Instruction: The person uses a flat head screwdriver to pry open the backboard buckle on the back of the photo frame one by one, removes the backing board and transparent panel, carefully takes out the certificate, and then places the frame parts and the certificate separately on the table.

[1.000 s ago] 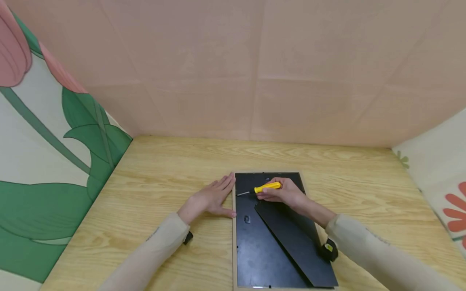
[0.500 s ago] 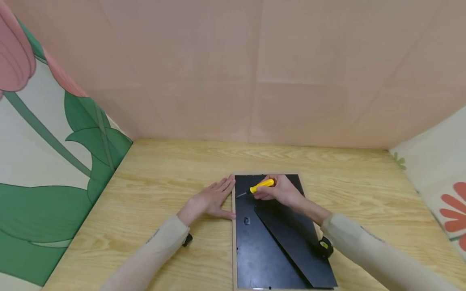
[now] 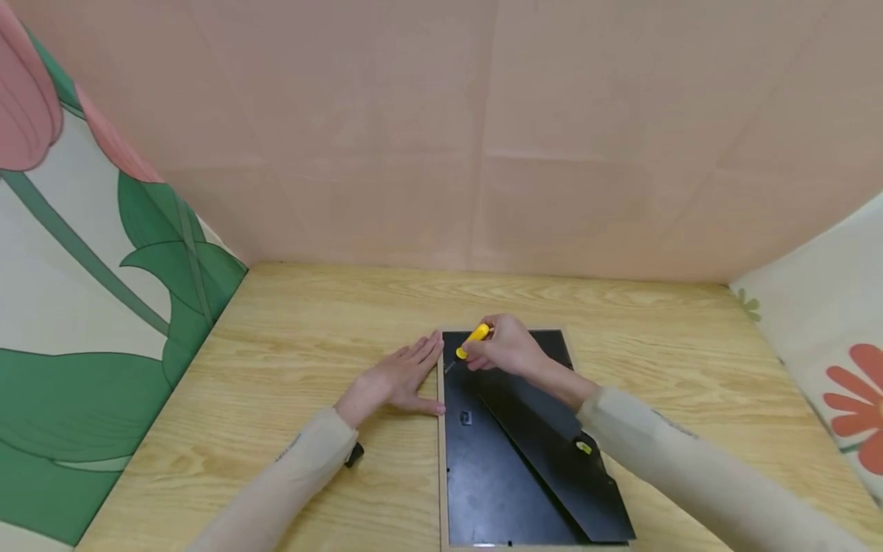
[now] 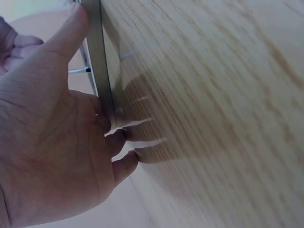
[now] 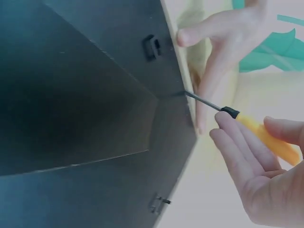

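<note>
Head view. The frame lies back up on the table, toward 5 o'clock; the table's near edge is out of sight. My right fingers pinch the screwdriver; its blade slants to 7 o'clock and meets the rim at the frame's 10 o'clock. My left fingers are spread, thumb parted, against that rim from outside. Principal hazard: excess push could send the blade skidding over the rim into the gap between my left thumb and index finger. Secondary hazard: my wrist unit overhangs the stand leg and could knock it if lowered. Bare wood runs at 12 o'clock up to the pink wall, and at 3 o'clock, leaving room for withdrawal.

Left wrist view. My thumb touches the rim at 11 o'clock; the other fingers stand apart, tips toward the table. If this brace slackens, the frame could slide under side force; wood extends toward 3 o'clock with no visible stop.

Right wrist view. The blade tip sits where rim and black backing meet, my left index finger just beyond. Levering too steeply could dent the rim or scratch the backing. Hangers at 12 and 6 o'clock could catch the blade on a sideways sweep; whether the tip bears on a tab is too small to tell.
</note>
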The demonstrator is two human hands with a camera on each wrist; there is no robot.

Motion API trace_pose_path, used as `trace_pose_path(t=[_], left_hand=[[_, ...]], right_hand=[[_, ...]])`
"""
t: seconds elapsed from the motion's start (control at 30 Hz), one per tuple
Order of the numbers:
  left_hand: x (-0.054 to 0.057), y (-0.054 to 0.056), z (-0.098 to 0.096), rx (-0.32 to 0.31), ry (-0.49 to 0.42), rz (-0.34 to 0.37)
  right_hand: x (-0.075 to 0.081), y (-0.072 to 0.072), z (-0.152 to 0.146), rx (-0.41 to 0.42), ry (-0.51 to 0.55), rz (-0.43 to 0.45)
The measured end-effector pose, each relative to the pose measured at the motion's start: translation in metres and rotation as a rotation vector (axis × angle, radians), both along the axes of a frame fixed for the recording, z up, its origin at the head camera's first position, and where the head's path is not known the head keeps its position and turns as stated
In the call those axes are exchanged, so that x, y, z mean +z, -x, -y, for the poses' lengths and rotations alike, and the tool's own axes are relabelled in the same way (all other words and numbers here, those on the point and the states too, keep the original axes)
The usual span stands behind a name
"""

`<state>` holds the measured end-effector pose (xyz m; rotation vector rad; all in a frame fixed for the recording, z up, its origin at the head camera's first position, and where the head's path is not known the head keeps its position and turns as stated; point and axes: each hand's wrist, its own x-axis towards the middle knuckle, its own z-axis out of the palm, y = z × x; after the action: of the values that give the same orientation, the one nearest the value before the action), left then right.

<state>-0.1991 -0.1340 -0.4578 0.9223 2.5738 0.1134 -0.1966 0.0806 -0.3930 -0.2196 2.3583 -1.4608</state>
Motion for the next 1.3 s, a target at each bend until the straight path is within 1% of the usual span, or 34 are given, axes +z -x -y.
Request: trace_pose_path(t=[0.17,0.3,0.5,0.67,0.8,0.9,1.07,1.2,1.3], left_hand=[[0.003,-0.001,-0.001,0.003,-0.002,0.012],[0.005,0.000,-0.001,0.018,-0.003,0.030],[0.004,0.000,0.001,0.018,0.024,0.017],[0.005,-0.001,0.000,0.012,0.024,0.015],[0.007,-0.003,0.000,0.019,0.023,0.024],[0.006,-0.002,-0.001,0.016,0.020,0.023],[0.004,0.001,-0.005,0.000,-0.024,0.034],[0.001,0.003,-0.008,-0.009,-0.055,0.044],[0.002,0.003,-0.009,-0.006,-0.075,0.056]], right_hand=[[0.006,0.002,0.009,0.031,-0.081,-0.038],[0.011,0.003,0.019,0.032,-0.133,-0.068],[0.020,0.002,0.036,0.038,-0.242,-0.127],[0.023,0.001,0.044,0.063,-0.331,-0.185],[0.022,0.001,0.047,0.079,-0.360,-0.209],[0.022,0.002,0.046,0.087,-0.363,-0.212],[0.021,0.003,0.038,0.095,-0.389,-0.211],[0.021,0.003,0.022,0.096,-0.408,-0.207],[0.024,0.001,0.002,0.083,-0.383,-0.207]])
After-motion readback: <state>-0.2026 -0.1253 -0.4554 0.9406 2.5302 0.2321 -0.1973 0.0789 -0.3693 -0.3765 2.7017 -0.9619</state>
